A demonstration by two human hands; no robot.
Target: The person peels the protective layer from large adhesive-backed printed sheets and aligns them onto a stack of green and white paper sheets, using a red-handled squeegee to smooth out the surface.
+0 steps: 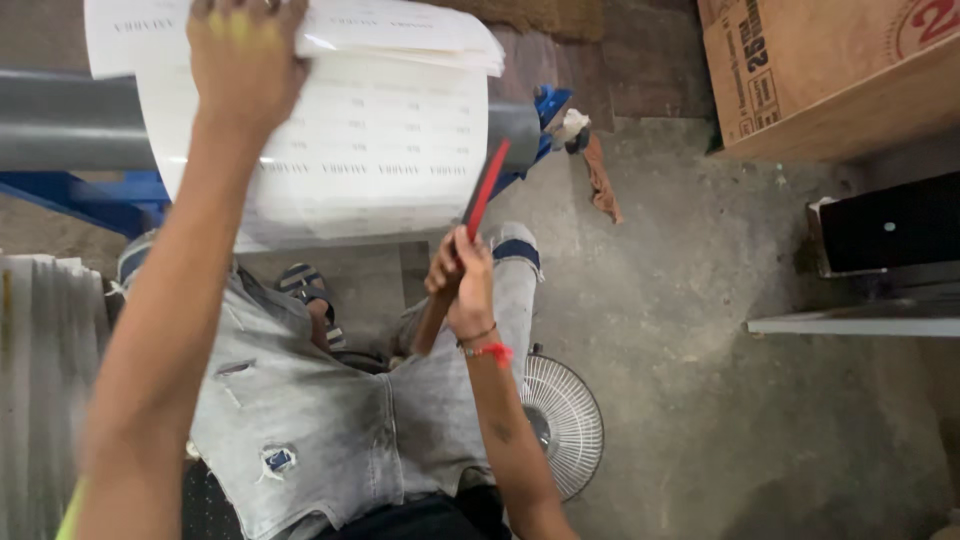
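White printed sheeting (370, 140) hangs off a roll on a grey bar (60, 120), and the left hand (245, 55) is clenched on its upper layers, lifting them up and away from the sheet below. The right hand (462, 285) is closed around a red-handled blade (487, 185), whose tip points up at the sheet's right edge, just above that hand and well to the right of the left one. As I judge it, a clean cut calls for the left hand to hold the sheet taut and flat, and for the blade to run straight along a printed row, angled away from the jeans-clad knees (330, 400) below. A slack sheet would likely tear or wander.
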